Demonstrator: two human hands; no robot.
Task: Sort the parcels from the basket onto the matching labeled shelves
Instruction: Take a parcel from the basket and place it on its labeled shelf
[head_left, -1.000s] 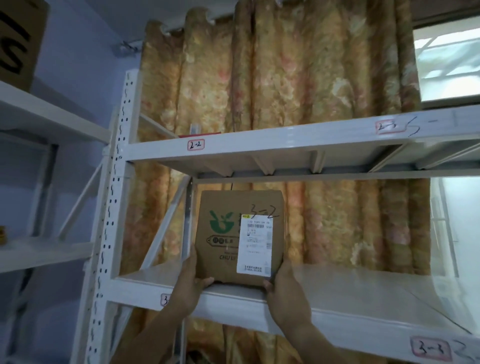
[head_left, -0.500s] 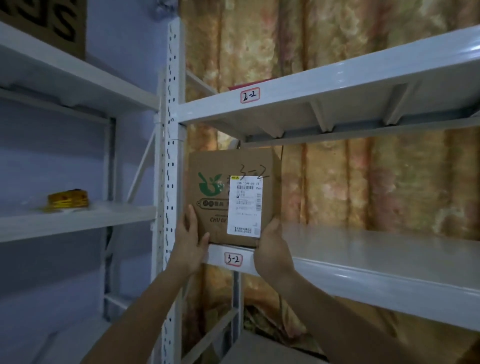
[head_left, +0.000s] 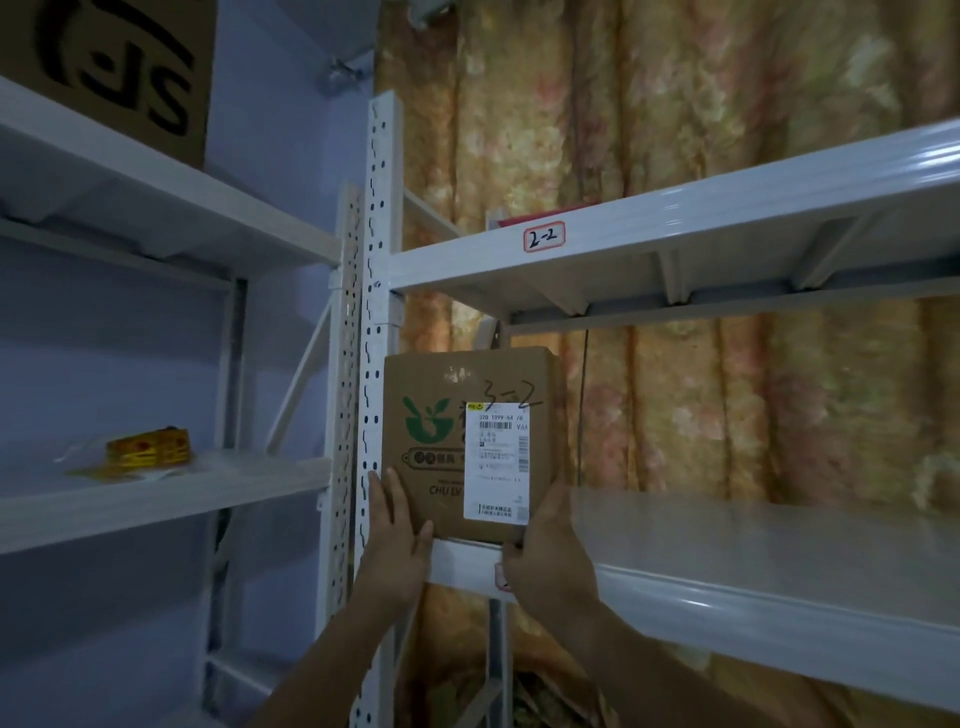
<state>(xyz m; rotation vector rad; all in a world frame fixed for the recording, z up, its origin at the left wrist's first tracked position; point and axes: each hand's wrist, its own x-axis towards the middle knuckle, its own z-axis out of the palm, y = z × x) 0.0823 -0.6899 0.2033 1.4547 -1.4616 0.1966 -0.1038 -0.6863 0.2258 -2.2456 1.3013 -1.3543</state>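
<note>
Our left fingers lie straight and flat up the lower left edge of the cardboard parcel, thumb splayed toward its bottom edge. The left hand presses rather than wraps. Our right hand braces the parcel's lower right corner, with its fingers running up that side, fairly straight as far as we can see. The parcel, handwritten 3-2, stands upright and appears to rest on the front lip of the shelf beneath it. It sits just beside the perforated upright on its left, and the 2-2 tag is above it. We judge this is the placing step. Next we should slide the parcel back squarely, then let go.
</note>
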